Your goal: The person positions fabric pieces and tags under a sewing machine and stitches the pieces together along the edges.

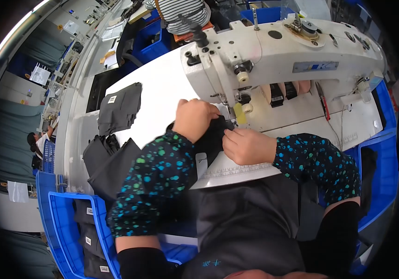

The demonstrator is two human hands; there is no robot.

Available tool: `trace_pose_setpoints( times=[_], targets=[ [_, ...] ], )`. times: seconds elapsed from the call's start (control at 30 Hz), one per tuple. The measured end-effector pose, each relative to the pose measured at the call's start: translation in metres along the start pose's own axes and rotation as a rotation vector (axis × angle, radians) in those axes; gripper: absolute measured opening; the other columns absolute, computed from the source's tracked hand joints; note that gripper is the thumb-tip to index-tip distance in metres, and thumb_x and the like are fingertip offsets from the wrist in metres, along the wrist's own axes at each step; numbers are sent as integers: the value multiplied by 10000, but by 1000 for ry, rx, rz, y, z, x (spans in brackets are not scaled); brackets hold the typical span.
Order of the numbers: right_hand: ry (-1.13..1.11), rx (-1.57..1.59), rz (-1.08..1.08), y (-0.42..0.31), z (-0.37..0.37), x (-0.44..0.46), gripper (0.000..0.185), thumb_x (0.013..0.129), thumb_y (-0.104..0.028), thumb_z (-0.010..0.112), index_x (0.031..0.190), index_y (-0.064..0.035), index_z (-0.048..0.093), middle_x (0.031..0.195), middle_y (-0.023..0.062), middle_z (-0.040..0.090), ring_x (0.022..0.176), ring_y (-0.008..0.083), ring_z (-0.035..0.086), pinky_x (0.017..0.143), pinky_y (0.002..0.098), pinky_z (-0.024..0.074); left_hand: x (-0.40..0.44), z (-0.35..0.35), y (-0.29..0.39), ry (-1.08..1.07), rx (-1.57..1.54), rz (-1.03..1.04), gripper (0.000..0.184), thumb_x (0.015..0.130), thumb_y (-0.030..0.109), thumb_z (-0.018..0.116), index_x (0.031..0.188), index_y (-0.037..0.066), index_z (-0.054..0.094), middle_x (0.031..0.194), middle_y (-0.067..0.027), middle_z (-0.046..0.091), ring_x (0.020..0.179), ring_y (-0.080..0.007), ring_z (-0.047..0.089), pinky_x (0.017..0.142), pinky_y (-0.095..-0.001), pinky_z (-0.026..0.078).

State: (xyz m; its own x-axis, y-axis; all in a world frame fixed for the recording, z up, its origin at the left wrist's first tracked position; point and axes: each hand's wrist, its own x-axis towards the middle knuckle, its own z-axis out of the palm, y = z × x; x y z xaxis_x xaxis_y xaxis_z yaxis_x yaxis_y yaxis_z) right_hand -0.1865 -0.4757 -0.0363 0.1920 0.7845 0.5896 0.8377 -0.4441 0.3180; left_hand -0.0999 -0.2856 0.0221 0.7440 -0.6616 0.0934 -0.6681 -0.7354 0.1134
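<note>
A dark fabric piece (213,135) lies at the needle area of a white sewing machine (274,51). My left hand (195,119) is closed on its upper left edge, fingertips just left of the presser foot. On the right, my right hand (247,146) pinches the same fabric close below the foot. A yellow tab (240,114) stands beside the needle. The fabric hangs down between my hands over a ruler strip (236,172) at the table's front edge. Patterned sleeve covers are on both forearms.
Stacked dark pieces (119,108) and loose dark cloth (111,162) lie at the left. Red-handled snips (323,102) rest under the machine arm. Blue bins (55,223) flank the table. A person in a striped top (183,16) sits beyond; another person (37,142) is far left.
</note>
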Motion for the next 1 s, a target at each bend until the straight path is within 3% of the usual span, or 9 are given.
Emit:
trace_pose_setpoints(
  times=[0.17, 0.27, 0.3, 0.5, 0.57, 0.77, 0.8, 0.87, 1.0],
  targets=[
    [100, -1, 19, 6, 10, -12, 150, 690, -173, 641, 691, -25, 615, 712, 79, 552, 653, 200, 577, 498, 283, 482, -1, 35, 3, 96, -375, -268, 140, 817, 256, 764, 875, 130, 779, 731, -76, 695, 758, -285, 667, 768, -421, 441],
    [56, 63, 57, 4, 9, -14, 142, 684, -163, 644, 682, -26, 608, 679, 63, 533, 625, 181, 551, 490, 282, 479, -4, 43, -6, 208, -371, -183, 193, 800, 276, 789, 893, 107, 778, 727, -85, 690, 738, -287, 659, 776, -432, 432],
    [56, 67, 67, 3, 9, -14, 142, 684, -163, 644, 682, -26, 608, 679, 63, 533, 625, 181, 551, 490, 282, 479, -6, 42, -11, 201, -335, -97, 202, 785, 174, 817, 898, 20, 752, 804, -133, 718, 722, -273, 667, 681, -340, 508],
    [42, 88, 91, 4, 4, -15, 124, 684, -159, 647, 672, -42, 608, 642, 32, 514, 625, 165, 546, 489, 274, 446, 1, 37, -13, 107, -405, -97, 250, 838, 230, 792, 965, 19, 749, 890, -131, 739, 803, -243, 694, 733, -333, 517],
    [-116, 140, 85, 5, -4, -15, 248, 730, -142, 658, 898, 36, 695, 876, 124, 688, 749, 194, 648, 588, 271, 509, 4, 37, -14, 139, -444, -51, 268, 842, 241, 791, 987, 21, 745, 922, -123, 745, 811, -239, 696, 732, -327, 516],
    [-120, 123, 145, 9, -10, -16, 252, 758, -152, 654, 951, 3, 706, 882, 105, 699, 691, 150, 626, 564, 268, 466, 15, 17, -7, -104, -386, -155, 362, 851, 273, 787, 1120, 46, 702, 1018, -105, 736, 859, -240, 692, 756, -323, 528],
    [-122, 123, 146, 9, -8, -16, 252, 758, -152, 654, 951, 3, 706, 882, 105, 699, 691, 150, 626, 564, 268, 466, 17, 18, -7, -107, -390, -145, 367, 862, 285, 774, 1134, 51, 697, 1039, -105, 730, 912, -250, 683, 801, -336, 526],
    [24, 70, 191, 10, -1, -15, 94, 701, -165, 639, 694, -76, 608, 648, 5, 525, 598, 135, 547, 513, 274, 421, 20, 23, -13, -109, -394, -134, 373, 872, 298, 761, 1147, 56, 692, 1060, -106, 724, 965, -259, 674, 847, -349, 524],
    [-9, 85, 216, 12, 0, -16, 117, 713, -156, 646, 746, -44, 645, 676, 36, 587, 574, 147, 581, 502, 276, 452, 25, 46, -37, -144, -263, -6, 370, 920, 313, 692, 1206, 79, 675, 1180, -97, 697, 1099, -282, 628, 957, -381, 481]
  ],
)
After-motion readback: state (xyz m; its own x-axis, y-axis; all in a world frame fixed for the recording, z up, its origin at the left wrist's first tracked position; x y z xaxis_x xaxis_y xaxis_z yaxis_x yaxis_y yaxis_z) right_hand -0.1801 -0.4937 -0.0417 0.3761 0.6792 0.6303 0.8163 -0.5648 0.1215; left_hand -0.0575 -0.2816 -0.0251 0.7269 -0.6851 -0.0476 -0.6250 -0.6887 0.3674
